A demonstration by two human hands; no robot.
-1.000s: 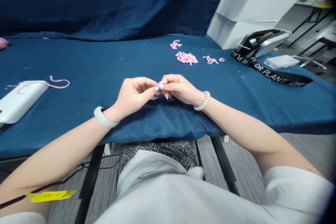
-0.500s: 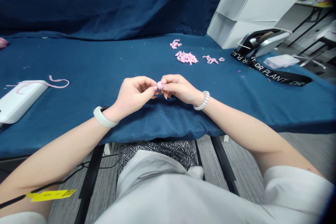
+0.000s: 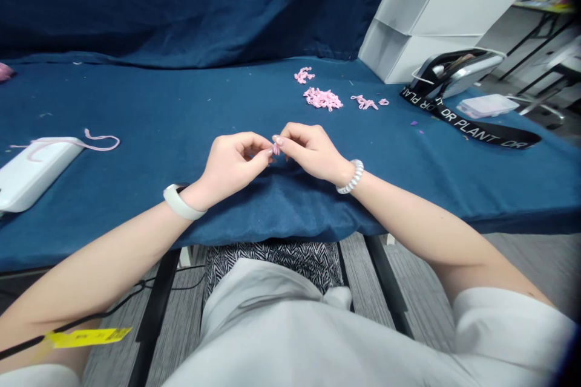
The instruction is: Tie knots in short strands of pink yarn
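Note:
Near the front of the blue cloth, my left hand point(image 3: 238, 160) and my right hand point(image 3: 313, 150) meet fingertip to fingertip. Between them is a small pink knot of cord point(image 3: 276, 149), mostly covered by the fingers. Thumb and forefinger of the left hand pinch it from one side. My right thumb lies over its top, with the other fingers curled behind. Beyond the hands rest a pile of small pink cord loops point(image 3: 323, 99), a smaller pink cluster point(image 3: 304, 75) and a few loose pink pieces point(image 3: 364, 103).
At the left, a pink cord point(image 3: 102, 144) lies across a white device point(image 3: 39, 175). White boxes point(image 3: 408, 48) stand at the back right, beside a black lettered strap point(image 3: 476, 130) and a clear flat case point(image 3: 488, 106). A yellow-tagged cable point(image 3: 88, 337) crosses my left arm.
My right thumb has shifted up onto the top of the pink knot, and more of the knot is covered. The left hand keeps its pinch almost in place.

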